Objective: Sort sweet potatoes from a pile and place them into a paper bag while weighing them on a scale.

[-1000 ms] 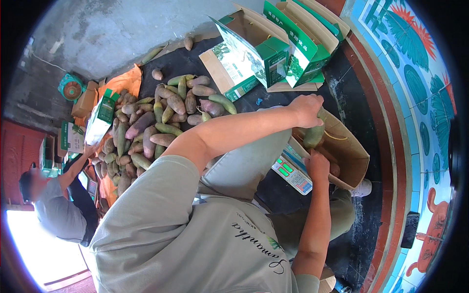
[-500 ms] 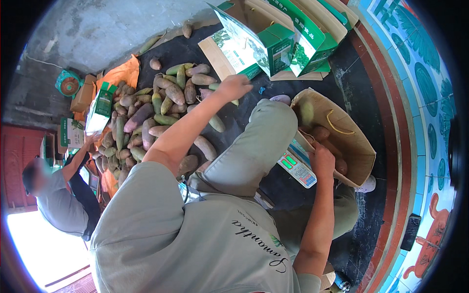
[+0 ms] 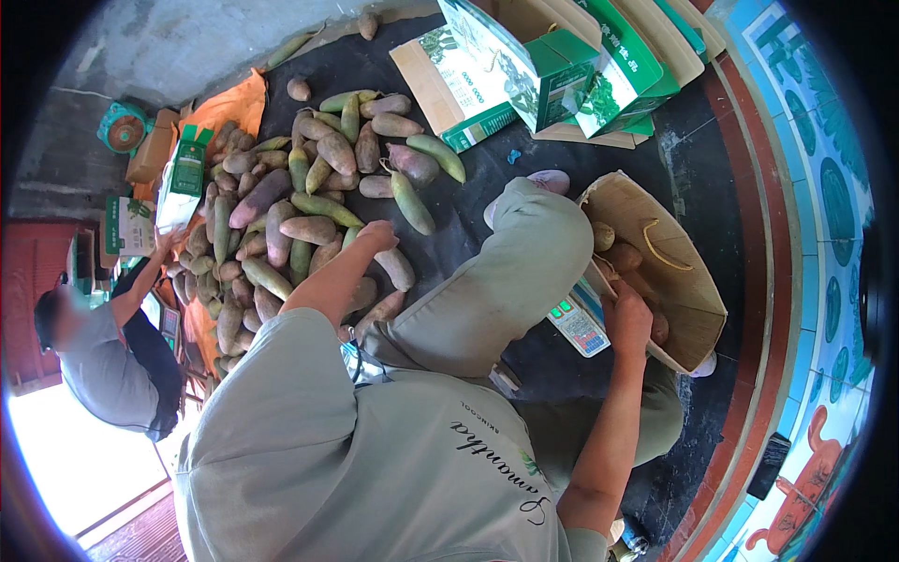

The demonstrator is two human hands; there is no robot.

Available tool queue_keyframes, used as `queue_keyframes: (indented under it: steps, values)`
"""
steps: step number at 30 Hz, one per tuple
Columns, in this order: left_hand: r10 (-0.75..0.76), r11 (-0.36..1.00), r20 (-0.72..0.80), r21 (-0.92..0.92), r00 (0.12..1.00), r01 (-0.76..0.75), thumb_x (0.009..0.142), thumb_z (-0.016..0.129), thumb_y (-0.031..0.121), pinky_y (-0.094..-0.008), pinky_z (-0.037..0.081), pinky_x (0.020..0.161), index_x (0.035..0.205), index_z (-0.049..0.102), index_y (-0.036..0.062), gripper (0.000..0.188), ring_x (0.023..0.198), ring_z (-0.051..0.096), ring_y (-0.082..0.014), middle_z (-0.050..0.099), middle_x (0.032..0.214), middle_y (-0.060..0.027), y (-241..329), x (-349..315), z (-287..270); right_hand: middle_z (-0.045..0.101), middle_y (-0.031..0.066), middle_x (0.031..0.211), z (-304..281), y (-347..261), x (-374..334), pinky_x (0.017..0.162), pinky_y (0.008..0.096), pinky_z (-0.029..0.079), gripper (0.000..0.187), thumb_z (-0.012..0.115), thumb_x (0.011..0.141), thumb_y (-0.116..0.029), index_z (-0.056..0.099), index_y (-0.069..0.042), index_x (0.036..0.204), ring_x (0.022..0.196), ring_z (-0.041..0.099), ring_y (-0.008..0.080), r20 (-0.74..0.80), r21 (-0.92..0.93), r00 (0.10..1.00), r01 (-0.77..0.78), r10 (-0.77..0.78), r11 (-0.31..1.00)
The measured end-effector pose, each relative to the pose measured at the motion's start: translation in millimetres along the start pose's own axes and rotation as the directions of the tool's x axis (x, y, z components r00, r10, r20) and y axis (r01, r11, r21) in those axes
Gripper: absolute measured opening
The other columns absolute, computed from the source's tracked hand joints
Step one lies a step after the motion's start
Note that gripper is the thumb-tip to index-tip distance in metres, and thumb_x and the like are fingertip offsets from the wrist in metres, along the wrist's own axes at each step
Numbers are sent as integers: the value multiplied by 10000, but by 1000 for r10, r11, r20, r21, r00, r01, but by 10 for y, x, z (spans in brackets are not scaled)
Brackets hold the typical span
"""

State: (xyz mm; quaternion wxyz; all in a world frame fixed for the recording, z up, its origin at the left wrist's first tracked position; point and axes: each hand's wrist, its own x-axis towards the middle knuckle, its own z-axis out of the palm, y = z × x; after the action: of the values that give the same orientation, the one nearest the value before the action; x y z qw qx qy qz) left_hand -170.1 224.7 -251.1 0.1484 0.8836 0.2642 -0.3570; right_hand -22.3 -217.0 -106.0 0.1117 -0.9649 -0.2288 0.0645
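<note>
My left hand point(image 3: 379, 237) is over the near right side of a heap of long radishes point(image 3: 281, 229), some green, some muddy reddish purple. Its fingers are turned down and hidden, so whether they grip a radish does not show. With my right hand point(image 3: 629, 320) I grip the near left edge of an open cardboard box point(image 3: 691, 314), which has a yellow cord handle and several radishes inside. The box leans beside my leg, next to a digital scale point(image 3: 579, 328) with lit green displays, partly covered.
Green and white cartons point(image 3: 552, 80) stand open at the far side. A small blue scrap point(image 3: 513, 156) lies on the dark ground sheet point(image 3: 487, 201). On the left, a co-worker point(image 3: 112, 347) holds a green and white carton point(image 3: 183, 183). A tiled wall point(image 3: 833, 234) curves along the right.
My left hand has moved from the far right edge of the radish heap back toward me and left. My right hand keeps its hold on the box. The view has shifted slightly.
</note>
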Motion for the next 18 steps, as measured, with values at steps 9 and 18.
queue_keyframes:
  steps: [9, 18]
  values:
    - [-42, 988, -60, -150, 997, 32, 790, 609, 308, -385, 428, 934, 1240, 484, 84, 519, 1132, 517, -290, 570, 1170, -151, 69, 122, 259, 643, 118, 906, -43, -15, 9, 715, 403, 487, 258, 651, 733, -127, 613, -104, 987, 852, 613, 299, 42, 16, 999, -35, 34, 999]
    - [269, 726, -428, -499, 863, -473, 786, 636, 220, -364, 458, 882, 1211, 492, 58, 477, 1020, 585, -285, 604, 1106, -161, 971, 259, -399, 638, 102, 945, -90, -79, 60, 736, 398, 494, 434, 675, 723, -139, 554, -133, 1140, 865, 614, 284, 66, 48, 997, -31, 28, 998]
